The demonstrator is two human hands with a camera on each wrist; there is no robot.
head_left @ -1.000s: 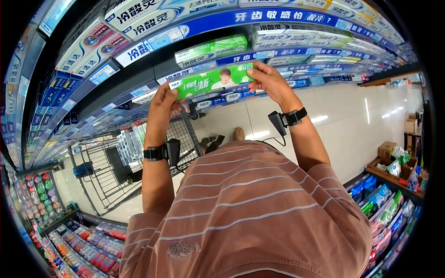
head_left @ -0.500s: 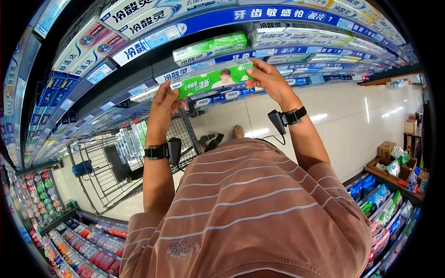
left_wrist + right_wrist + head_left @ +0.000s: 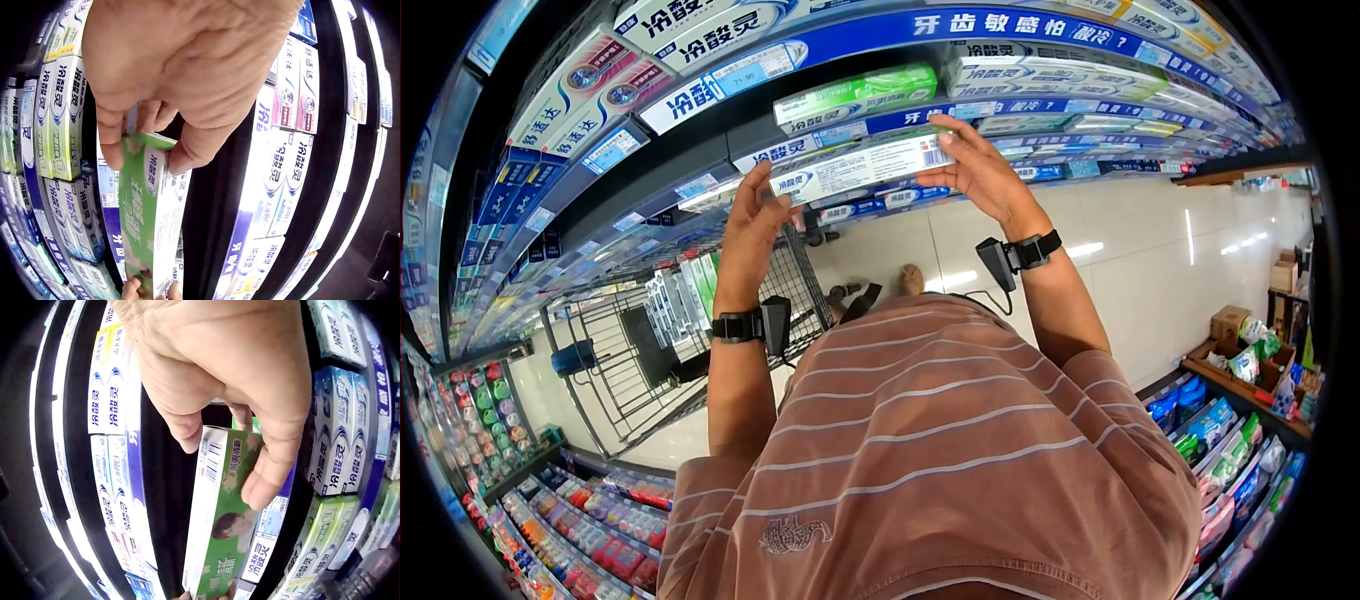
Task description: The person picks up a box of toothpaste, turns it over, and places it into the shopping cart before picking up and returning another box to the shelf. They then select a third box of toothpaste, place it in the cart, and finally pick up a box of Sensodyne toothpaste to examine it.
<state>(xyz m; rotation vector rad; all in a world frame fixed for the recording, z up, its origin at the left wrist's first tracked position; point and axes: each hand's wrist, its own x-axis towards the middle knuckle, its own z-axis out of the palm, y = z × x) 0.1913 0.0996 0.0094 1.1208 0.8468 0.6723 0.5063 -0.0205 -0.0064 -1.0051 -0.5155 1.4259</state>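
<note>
A long toothpaste box (image 3: 855, 170) is held level between both hands in front of the shelves. Its white side with small print and a barcode faces up in the head view; green faces show in the left wrist view (image 3: 139, 200) and right wrist view. My left hand (image 3: 747, 240) pinches the box's left end, thumb on the white side and fingers on the green one. At the other end, the right hand (image 3: 985, 180) grips the barcode end between thumb and fingers. Just beyond it, a green-and-white toothpaste box (image 3: 855, 97) lies on the shelf.
Shelves of toothpaste boxes (image 3: 1050, 78) with blue label strips (image 3: 1020, 28) curve across the front. A wire shopping cart (image 3: 605, 375) stands at the lower left, holding several boxes (image 3: 675, 305). Behind are racks of packaged goods (image 3: 590, 530) and a cardboard box (image 3: 1230, 325).
The box has been turned about its length: the green face with a portrait faced up earlier, now the white printed side does. Right fingers have shifted at its end; both hands stay nearly in place.
</note>
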